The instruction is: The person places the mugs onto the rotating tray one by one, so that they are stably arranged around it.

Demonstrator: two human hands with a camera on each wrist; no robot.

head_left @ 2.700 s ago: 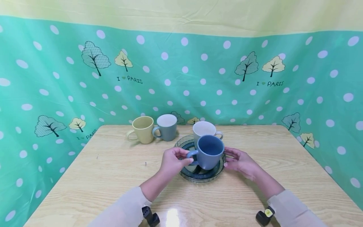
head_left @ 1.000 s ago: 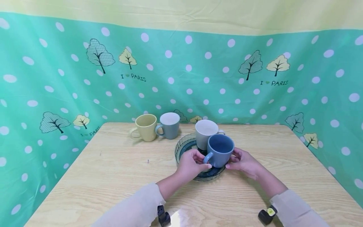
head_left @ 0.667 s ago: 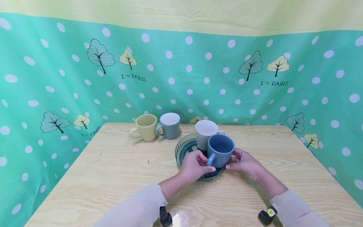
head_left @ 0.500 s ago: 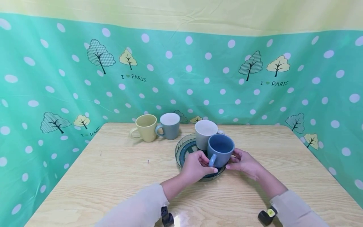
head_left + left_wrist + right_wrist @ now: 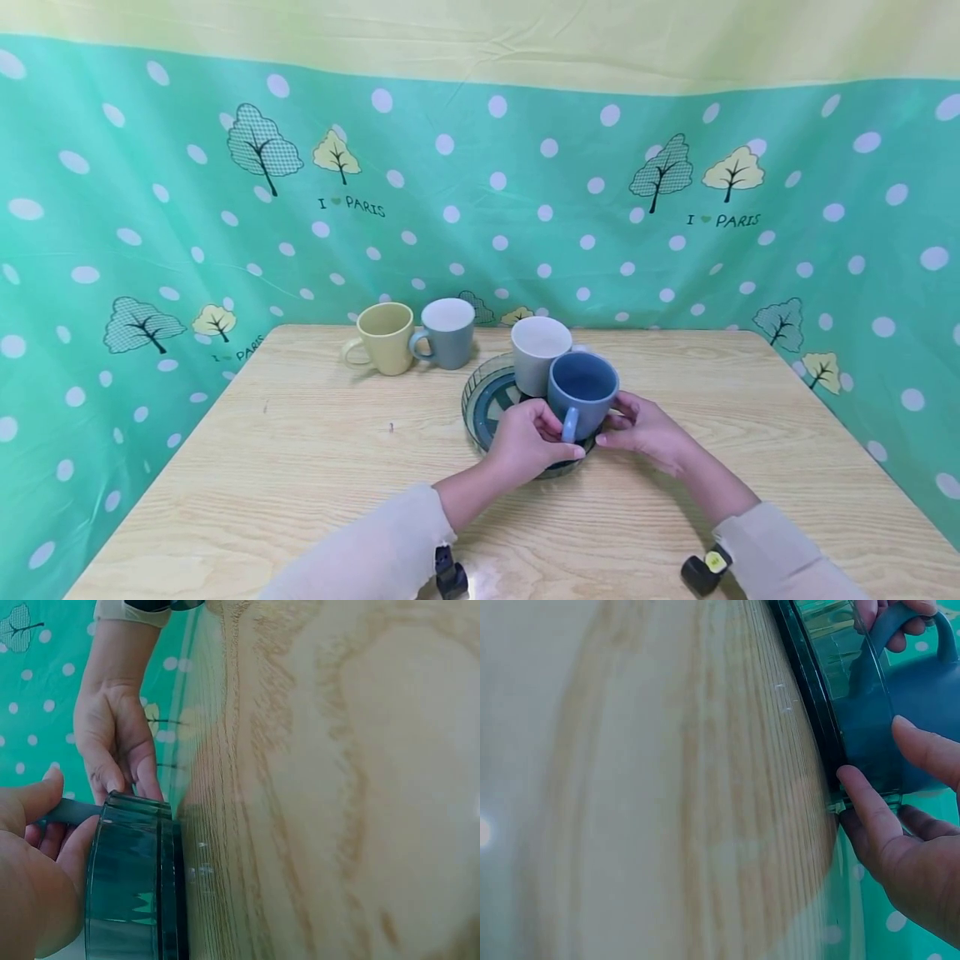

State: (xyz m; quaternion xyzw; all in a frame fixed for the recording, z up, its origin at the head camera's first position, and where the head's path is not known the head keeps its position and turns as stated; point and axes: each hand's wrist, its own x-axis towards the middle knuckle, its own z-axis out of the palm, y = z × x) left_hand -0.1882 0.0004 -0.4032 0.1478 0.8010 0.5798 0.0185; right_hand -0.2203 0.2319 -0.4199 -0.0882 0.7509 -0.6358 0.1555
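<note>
Blue mug (image 5: pixel 581 387): upright in the right part of the dish (image 5: pixel 472 410); its handle (image 5: pixel 571 427) turned toward the near side.
Left hand (image 5: pixel 525 442): fingers and thumb clamped on the handle, thumb on the near side.
Right hand (image 5: pixel 648 433): at the dish's right edge, fingers fairly straight, the thumb apart from them; fingertips touch the outer wall low down, the thumb tip lies by the rim, and whether it also meets the blue mug cannot be told.
White mug (image 5: pixel 534 358): upright in the far part of the dish, just beyond and left of the blue mug; contact between the two cannot be told.
Yellow mug (image 5: pixel 390 342): upright at far left on the table (image 5: pixel 285 475), handle to the left.
Grey mug (image 5: pixel 453 343): just right of the yellow mug, white inside, handle to the left.
Curtain (image 5: pixel 420 192): behind the table, green with pale dots and trees, cream band above.
</note>
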